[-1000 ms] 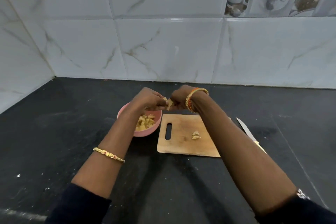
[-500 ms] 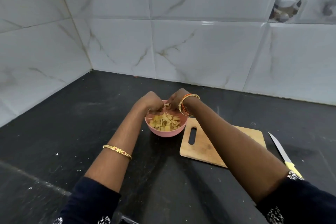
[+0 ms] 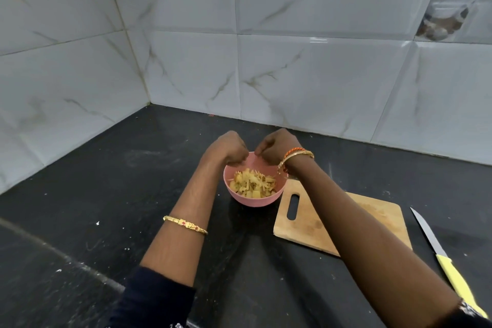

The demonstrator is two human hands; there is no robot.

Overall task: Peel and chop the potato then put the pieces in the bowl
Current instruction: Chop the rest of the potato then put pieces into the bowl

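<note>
Head view: a pink bowl point(image 3: 254, 201) sits on the black countertop point(image 3: 106, 194), and everything else is placed here against that bowl. Inside it lies a heap of pale yellow potato pieces point(image 3: 253, 183), cubes mixed with thin strips, filling the lower part of the bowl.

Both hands hang over the bowl's far rim, backs toward the camera. The left hand point(image 3: 226, 148) is over the far left of the rim with its fingers curled down toward the potato; the right hand point(image 3: 277, 145) is over the far right of the rim, fingers likewise curled down. The fingertips of the 2 hands come close together above the bowl. Whether either hand is clasping any potato cannot be told, since the fingers point away from the camera.

The right wrist carries orange and gold bangles point(image 3: 295, 157) just above the bowl's right edge; a gold bangle point(image 3: 185, 224) sits on the left forearm, nearer the camera than the bowl.

Just right of the bowl, its corner near the bowl's side, lies a wooden cutting board point(image 3: 308, 224), partly covered by the right forearm. Farther right of the bowl, beyond the board, a knife point(image 3: 436, 247) with a yellow handle lies on the countertop. White marbled wall tiles point(image 3: 306, 80) stand behind the bowl.
</note>
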